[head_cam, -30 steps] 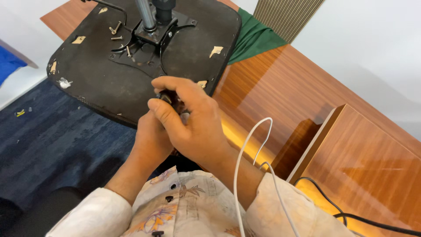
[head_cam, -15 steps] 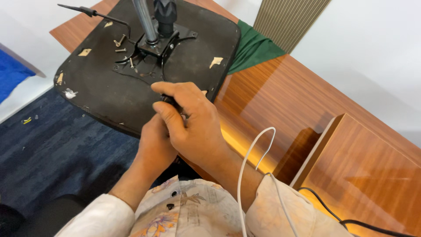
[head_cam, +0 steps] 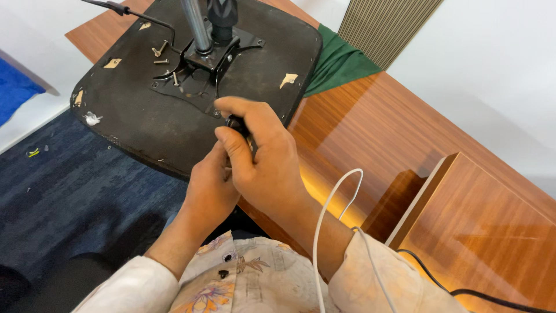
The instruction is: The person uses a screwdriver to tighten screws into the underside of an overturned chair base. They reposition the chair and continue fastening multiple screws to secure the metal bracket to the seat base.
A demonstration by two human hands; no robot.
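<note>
Black and small, a hard plastic part (head_cam: 236, 123) sits pinched in the right hand (head_cam: 263, 159), fingers clenched over it; the left hand (head_cam: 211, 188) cups beneath, its grip hidden. They seem to be fitting it together, which calls for steady turning. Beyond lies an upturned black seat base (head_cam: 145, 110) with loose screws (head_cam: 161, 51). Since earlier, the view has drawn nearer; the grip is unchanged.

Counts on and around your wooden table

You have two hands (head_cam: 249, 168) in view, closed together on one small black part (head_cam: 236, 123). One upturned black seat base (head_cam: 133, 116) lies on the one glossy brown wooden table (head_cam: 370, 133), with one black metal bracket (head_cam: 211, 58), one chrome post (head_cam: 196, 26) and three loose silver screws (head_cam: 163, 58). One folded green cloth (head_cam: 339, 64), one white cable (head_cam: 333, 214) and one black cable (head_cam: 463, 287) show.
</note>
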